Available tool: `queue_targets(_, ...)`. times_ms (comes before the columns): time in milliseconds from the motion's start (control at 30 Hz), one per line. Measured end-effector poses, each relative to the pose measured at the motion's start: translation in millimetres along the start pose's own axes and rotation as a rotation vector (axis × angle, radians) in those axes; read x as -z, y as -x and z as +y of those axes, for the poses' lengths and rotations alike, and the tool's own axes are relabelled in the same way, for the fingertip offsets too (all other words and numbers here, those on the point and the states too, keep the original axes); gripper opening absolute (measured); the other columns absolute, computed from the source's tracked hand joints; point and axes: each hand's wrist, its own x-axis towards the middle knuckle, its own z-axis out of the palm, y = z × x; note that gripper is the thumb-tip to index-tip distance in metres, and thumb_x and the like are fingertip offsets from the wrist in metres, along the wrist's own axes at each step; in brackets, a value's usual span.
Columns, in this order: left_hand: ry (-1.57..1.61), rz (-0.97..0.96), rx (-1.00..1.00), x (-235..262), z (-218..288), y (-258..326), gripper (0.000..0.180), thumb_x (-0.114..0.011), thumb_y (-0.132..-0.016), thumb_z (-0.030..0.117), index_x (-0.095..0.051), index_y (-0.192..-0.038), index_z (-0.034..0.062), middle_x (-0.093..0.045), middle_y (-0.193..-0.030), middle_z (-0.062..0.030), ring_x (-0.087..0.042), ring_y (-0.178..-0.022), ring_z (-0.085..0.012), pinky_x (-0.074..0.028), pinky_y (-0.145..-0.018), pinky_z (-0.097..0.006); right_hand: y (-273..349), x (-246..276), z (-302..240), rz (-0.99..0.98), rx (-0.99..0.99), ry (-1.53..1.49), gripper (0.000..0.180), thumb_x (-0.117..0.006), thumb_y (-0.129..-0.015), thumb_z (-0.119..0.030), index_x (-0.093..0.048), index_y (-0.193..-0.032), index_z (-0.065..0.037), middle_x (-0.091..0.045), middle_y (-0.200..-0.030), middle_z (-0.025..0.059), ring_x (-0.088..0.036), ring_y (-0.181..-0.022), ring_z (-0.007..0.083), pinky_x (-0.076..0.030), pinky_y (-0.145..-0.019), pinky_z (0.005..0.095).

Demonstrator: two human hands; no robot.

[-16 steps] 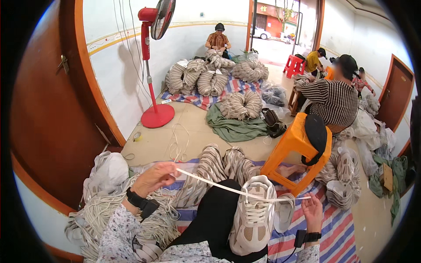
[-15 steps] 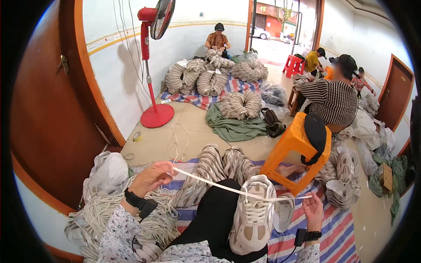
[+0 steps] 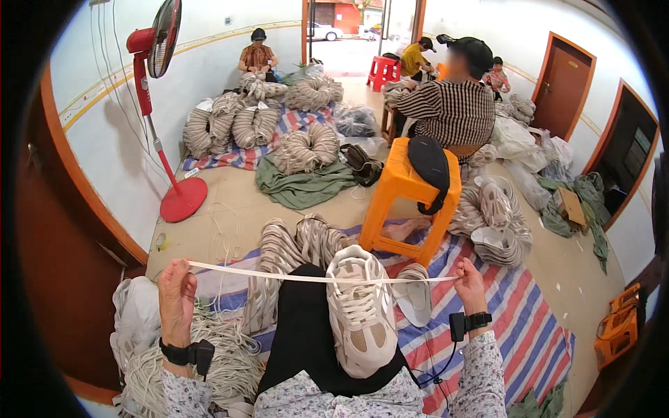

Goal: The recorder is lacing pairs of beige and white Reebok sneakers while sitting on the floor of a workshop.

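A flat, off-white shoelace (image 3: 279, 276) is stretched almost straight across in front of me, passing over the top of a beige and white sneaker (image 3: 361, 324). One end is pinched in the fingers of my left hand (image 3: 178, 296); the other is pinched in my right hand (image 3: 470, 284). The sneaker rests on the black cloth (image 3: 296, 327) over my lap, toe toward me, with lacing across its front. Whether the stretched lace also runs through the sneaker's upper eyelets cannot be made out. Below my left hand lies a heap of loose pale laces (image 3: 216, 355).
An orange stool (image 3: 411, 195) with a black cap stands ahead, near a grey slipper (image 3: 414, 298) on the striped sheet (image 3: 502, 313). Bundled shoe uppers (image 3: 306, 150) lie about. A red fan (image 3: 183, 200) stands left. A person in a striped top (image 3: 449, 111) sits beyond the stool; others work farther off.
My hands have moved farther apart, and the lace is pulled tauter and straighter. The view has turned to the right, so the room appears shifted left.
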Motion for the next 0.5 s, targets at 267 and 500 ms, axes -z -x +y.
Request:
queue_targets(267, 0.268, -0.164, 0.083, -75, 26, 34, 0.009, -0.062, -0.092, 0.013, -0.056, -0.094, 0.0063, -0.059, -0.086, -0.0063, -0.051, -0.064, -0.0079, -0.049, -0.059, -0.014, 57, -62, 0, -0.15, -0.029, 0.344, 0.005, -0.062, -0.097, -0.007, -0.06, -0.099, -0.003, -0.066, -0.083, 0.0079, -0.063, -0.068, 0.0151, -0.051, -0.06, 0.0284)
queue_targets(500, 0.219, -0.513, 0.26, -95, 30, 79, 0.014, -0.059, -0.09, 0.015, -0.052, -0.089, 0.0037, -0.057, -0.074, -0.0133, -0.051, -0.056, -0.0129, -0.047, -0.049, -0.022, 107, -153, 35, -0.493, 0.072, 0.603, 0.004, -0.065, -0.093, -0.003, -0.065, -0.097, -0.001, -0.065, -0.083, 0.0028, -0.06, -0.073, 0.0108, -0.048, -0.068, 0.0248)
